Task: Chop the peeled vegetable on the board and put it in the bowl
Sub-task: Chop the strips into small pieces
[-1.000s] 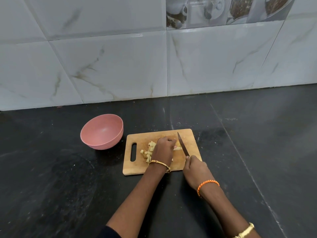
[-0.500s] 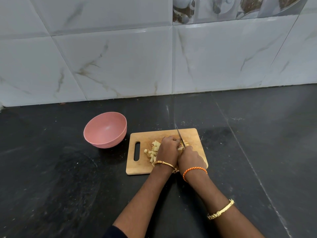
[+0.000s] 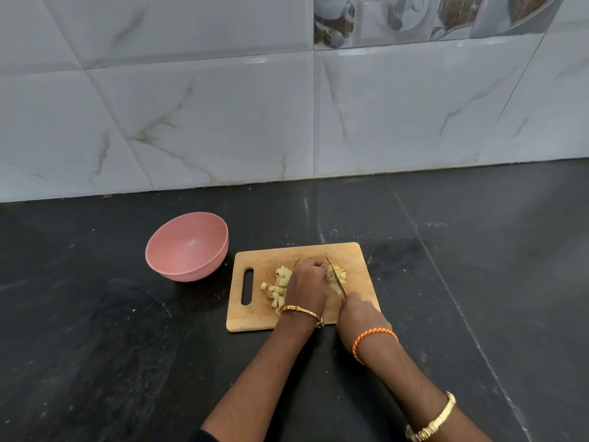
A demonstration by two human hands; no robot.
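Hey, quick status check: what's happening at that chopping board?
Right hand grips steel knife; left hand holds pale peeled vegetable on wooden board. Cut pieces piled. Pink bowl empty. Nothing blocking.

Even, soft indoor light; sharp centre, bowed edges.

Glossy wall tiles (image 3: 223, 116) carry pale glare streaks toward 12 o'clock, and the black countertop (image 3: 95, 346) shows a faint sheen near 11 o'clock. Weak shadows sit under the pink bowl (image 3: 188, 247) and both forearms. Wide-angle distortion bends tile joints outward at 9 and 3 o'clock.
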